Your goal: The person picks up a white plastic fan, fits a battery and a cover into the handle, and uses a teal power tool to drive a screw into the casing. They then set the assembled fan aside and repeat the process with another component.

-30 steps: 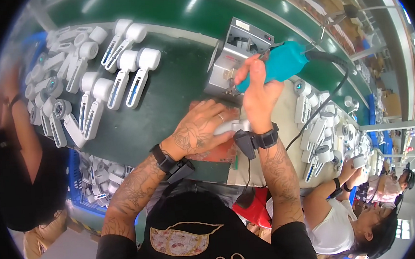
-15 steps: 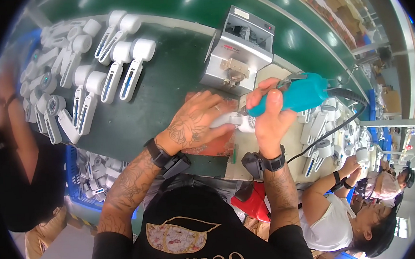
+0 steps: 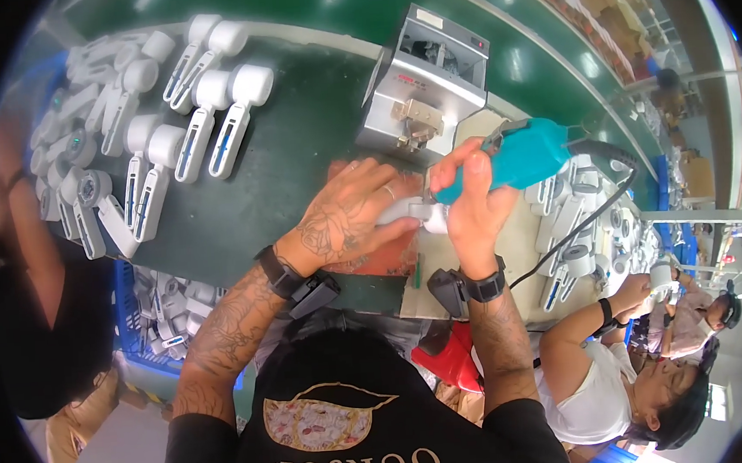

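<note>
A white handheld fan (image 3: 435, 220) lies over a worn red patch (image 3: 382, 261) on the green table. Its handle is in the grip of my left hand (image 3: 345, 212), whose fingers partly cover it. My right hand (image 3: 475, 220) is wrapped round a teal corded electric screwdriver (image 3: 528, 160), tilted with its tip end over the fan's head. Where the tip meets the fan is hidden by my fingers. Just beyond my hands stands a grey metal screw feeder (image 3: 418, 99).
Several white handheld fans (image 3: 230, 129) lie at the left, and more fans (image 3: 575, 260) lie at the right. Below the table edge, a blue crate (image 3: 127, 313) holds white parts. The screwdriver's black cord (image 3: 582, 238) curves down rightward. Co-workers sit on both sides.
The screwdriver and my right hand have shifted slightly left and up, closer over the fan's head. My left hand keeps its hold on the fan. The co-worker at right has moved their hands.
</note>
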A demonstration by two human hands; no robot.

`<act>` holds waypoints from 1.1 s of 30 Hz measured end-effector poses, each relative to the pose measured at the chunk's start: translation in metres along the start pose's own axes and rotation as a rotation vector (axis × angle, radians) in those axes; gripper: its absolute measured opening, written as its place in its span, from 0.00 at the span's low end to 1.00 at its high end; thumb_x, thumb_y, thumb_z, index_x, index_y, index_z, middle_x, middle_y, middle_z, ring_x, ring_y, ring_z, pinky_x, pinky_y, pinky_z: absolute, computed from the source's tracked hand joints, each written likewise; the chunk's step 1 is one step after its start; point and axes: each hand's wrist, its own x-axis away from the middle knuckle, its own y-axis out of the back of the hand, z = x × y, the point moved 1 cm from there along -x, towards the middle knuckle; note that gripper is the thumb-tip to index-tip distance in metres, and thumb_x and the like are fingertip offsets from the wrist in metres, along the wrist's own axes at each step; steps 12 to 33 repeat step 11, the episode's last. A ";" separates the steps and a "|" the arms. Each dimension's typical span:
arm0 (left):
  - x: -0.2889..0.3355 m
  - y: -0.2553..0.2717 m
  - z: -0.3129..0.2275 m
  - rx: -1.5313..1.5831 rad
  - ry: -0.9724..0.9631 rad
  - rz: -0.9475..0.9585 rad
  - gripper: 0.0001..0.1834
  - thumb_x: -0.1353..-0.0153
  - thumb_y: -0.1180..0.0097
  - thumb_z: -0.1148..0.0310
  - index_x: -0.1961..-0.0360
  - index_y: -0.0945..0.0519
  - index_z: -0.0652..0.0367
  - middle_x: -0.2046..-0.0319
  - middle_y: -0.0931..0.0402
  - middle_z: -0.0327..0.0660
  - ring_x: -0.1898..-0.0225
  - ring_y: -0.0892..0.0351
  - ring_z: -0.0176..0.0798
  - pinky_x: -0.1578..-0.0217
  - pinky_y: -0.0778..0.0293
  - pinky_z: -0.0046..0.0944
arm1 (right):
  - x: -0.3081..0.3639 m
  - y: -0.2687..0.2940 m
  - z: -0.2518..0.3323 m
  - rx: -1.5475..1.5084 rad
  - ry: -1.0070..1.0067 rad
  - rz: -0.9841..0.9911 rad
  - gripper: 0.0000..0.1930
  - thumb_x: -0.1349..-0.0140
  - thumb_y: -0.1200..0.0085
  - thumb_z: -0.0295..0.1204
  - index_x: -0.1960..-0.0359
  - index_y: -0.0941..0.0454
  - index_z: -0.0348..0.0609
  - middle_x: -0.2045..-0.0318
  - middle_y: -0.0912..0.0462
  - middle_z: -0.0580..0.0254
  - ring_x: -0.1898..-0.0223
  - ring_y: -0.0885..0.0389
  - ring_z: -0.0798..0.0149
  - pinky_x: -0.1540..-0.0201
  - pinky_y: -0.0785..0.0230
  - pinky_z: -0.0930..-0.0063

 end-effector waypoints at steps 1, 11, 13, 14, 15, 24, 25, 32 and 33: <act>0.000 0.001 -0.001 0.011 0.016 0.031 0.18 0.45 0.32 0.56 0.59 0.16 0.57 0.56 0.23 0.43 0.52 0.25 0.52 0.48 0.28 0.48 | -0.003 -0.002 0.003 -0.002 0.008 0.007 0.22 0.29 0.47 0.47 0.60 0.30 0.35 0.78 0.27 0.60 0.76 0.26 0.64 0.71 0.32 0.69; 0.001 0.004 0.001 -0.004 -0.032 0.052 0.26 0.46 0.35 0.56 0.47 0.21 0.54 0.59 0.25 0.42 0.55 0.27 0.47 0.50 0.31 0.48 | -0.060 -0.029 -0.009 0.062 0.233 -0.064 0.18 0.28 0.47 0.41 0.54 0.27 0.35 0.76 0.22 0.61 0.73 0.22 0.66 0.68 0.30 0.73; 0.001 0.004 0.001 -0.004 -0.032 0.052 0.26 0.46 0.35 0.56 0.47 0.21 0.54 0.59 0.25 0.42 0.55 0.27 0.47 0.50 0.31 0.48 | -0.060 -0.029 -0.009 0.062 0.233 -0.064 0.18 0.28 0.47 0.41 0.54 0.27 0.35 0.76 0.22 0.61 0.73 0.22 0.66 0.68 0.30 0.73; 0.001 0.004 0.001 -0.004 -0.032 0.052 0.26 0.46 0.35 0.56 0.47 0.21 0.54 0.59 0.25 0.42 0.55 0.27 0.47 0.50 0.31 0.48 | -0.060 -0.029 -0.009 0.062 0.233 -0.064 0.18 0.28 0.47 0.41 0.54 0.27 0.35 0.76 0.22 0.61 0.73 0.22 0.66 0.68 0.30 0.73; 0.001 0.004 0.001 -0.004 -0.032 0.052 0.26 0.46 0.35 0.56 0.47 0.21 0.54 0.59 0.25 0.42 0.55 0.27 0.47 0.50 0.31 0.48 | -0.060 -0.029 -0.009 0.062 0.233 -0.064 0.18 0.28 0.47 0.41 0.54 0.27 0.35 0.76 0.22 0.61 0.73 0.22 0.66 0.68 0.30 0.73; 0.001 0.004 0.001 -0.004 -0.032 0.052 0.26 0.46 0.35 0.56 0.47 0.21 0.54 0.59 0.25 0.42 0.55 0.27 0.47 0.50 0.31 0.48 | -0.060 -0.029 -0.009 0.062 0.233 -0.064 0.18 0.28 0.47 0.41 0.54 0.27 0.35 0.76 0.22 0.61 0.73 0.22 0.66 0.68 0.30 0.73; 0.001 0.004 0.001 -0.004 -0.032 0.052 0.26 0.46 0.35 0.56 0.47 0.21 0.54 0.59 0.25 0.42 0.55 0.27 0.47 0.50 0.31 0.48 | -0.060 -0.029 -0.009 0.062 0.233 -0.064 0.18 0.28 0.47 0.41 0.54 0.27 0.35 0.76 0.22 0.61 0.73 0.22 0.66 0.68 0.30 0.73; 0.001 0.004 0.001 -0.004 -0.032 0.052 0.26 0.46 0.35 0.56 0.47 0.21 0.54 0.59 0.25 0.42 0.55 0.27 0.47 0.50 0.31 0.48 | -0.060 -0.029 -0.009 0.062 0.233 -0.064 0.18 0.28 0.47 0.41 0.54 0.27 0.35 0.76 0.22 0.61 0.73 0.22 0.66 0.68 0.30 0.73; 0.001 0.004 0.001 -0.004 -0.032 0.052 0.26 0.46 0.35 0.56 0.47 0.21 0.54 0.59 0.25 0.42 0.55 0.27 0.47 0.50 0.31 0.48 | -0.060 -0.029 -0.009 0.062 0.233 -0.064 0.18 0.28 0.47 0.41 0.54 0.27 0.35 0.76 0.22 0.61 0.73 0.22 0.66 0.68 0.30 0.73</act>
